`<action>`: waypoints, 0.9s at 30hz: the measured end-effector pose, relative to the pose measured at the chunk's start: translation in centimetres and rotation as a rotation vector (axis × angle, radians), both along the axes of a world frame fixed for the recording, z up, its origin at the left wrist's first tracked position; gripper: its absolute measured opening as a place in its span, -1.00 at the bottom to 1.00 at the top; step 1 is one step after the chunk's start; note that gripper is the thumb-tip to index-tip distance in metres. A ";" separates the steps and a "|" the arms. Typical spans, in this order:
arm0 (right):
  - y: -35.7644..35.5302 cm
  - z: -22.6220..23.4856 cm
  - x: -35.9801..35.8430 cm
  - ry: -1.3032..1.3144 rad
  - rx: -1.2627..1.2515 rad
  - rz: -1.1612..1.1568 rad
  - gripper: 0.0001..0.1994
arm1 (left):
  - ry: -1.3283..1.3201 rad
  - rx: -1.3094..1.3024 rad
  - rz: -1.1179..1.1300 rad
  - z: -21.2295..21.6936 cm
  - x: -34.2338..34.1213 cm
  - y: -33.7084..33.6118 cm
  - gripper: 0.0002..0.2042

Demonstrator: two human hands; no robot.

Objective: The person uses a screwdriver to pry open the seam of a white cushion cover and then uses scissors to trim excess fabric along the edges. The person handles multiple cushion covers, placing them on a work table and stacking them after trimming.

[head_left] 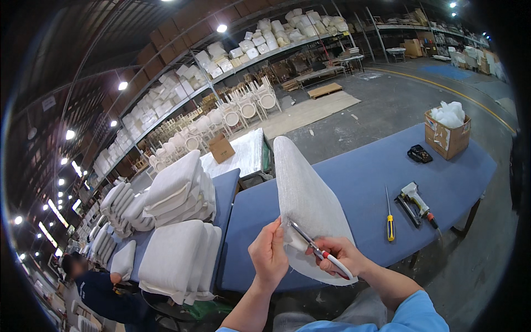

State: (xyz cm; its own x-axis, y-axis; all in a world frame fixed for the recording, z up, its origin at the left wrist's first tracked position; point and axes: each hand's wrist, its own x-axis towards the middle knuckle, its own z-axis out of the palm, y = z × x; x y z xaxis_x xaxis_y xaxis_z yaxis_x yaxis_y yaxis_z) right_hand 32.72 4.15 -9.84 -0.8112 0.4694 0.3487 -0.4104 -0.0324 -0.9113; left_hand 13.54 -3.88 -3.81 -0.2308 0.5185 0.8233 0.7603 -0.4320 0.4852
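I note the left hand [269, 252], grip pinched on the cushion [305, 191], and right hand [342, 256] clamped around scissors [310, 242] pointing toward ten o'clock; short, shallow snips advisable.

Stacked cushions [172, 255] and chair rows [230, 118] show a furniture workshop.

My blue worktable [376, 166] stretched out before me, and on its right side sat a yellow-handled screwdriver [391, 227], a staple gun [413, 200] (its red hose fitting pointed toward the near edge), a small black object [419, 154] and, at the far corner, a cardboard box [447, 139] heaped with white stuffing [449, 114]. To my left, a second blue table [226, 191] bore stacks of pale cushions [174, 254]. Beyond, a table under a glossy cover [247, 152] carried a brown carton [222, 149].
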 end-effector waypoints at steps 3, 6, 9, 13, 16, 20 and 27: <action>0.3 -0.4 0.1 -0.006 0.065 -0.013 -0.41 | 0.021 0.005 0.008 0.1 0.0 0.0 -0.78; 1.9 -2.0 -0.1 0.056 0.315 -0.127 -0.42 | 0.026 0.014 0.003 0.1 0.1 0.0 -0.79; 2.4 -1.9 0.3 0.070 0.495 -0.203 -0.43 | 0.020 0.003 -0.007 0.2 0.4 -0.3 -0.79; 0.7 -1.5 0.2 -0.005 0.040 0.009 -0.45 | 0.020 0.002 -0.021 0.5 0.4 -0.5 -0.80; 0.3 -1.8 -0.8 0.139 0.163 -0.087 -0.48 | 0.007 -0.011 -0.031 0.7 0.3 -0.3 -0.80; 0.6 -2.6 -1.3 0.166 0.138 -0.069 -0.44 | -0.005 -0.022 -0.052 0.5 0.2 -0.1 -0.81; 1.1 -2.7 -1.0 0.147 0.079 -0.073 -0.39 | -0.038 -0.032 -0.261 2.7 0.8 1.2 -0.59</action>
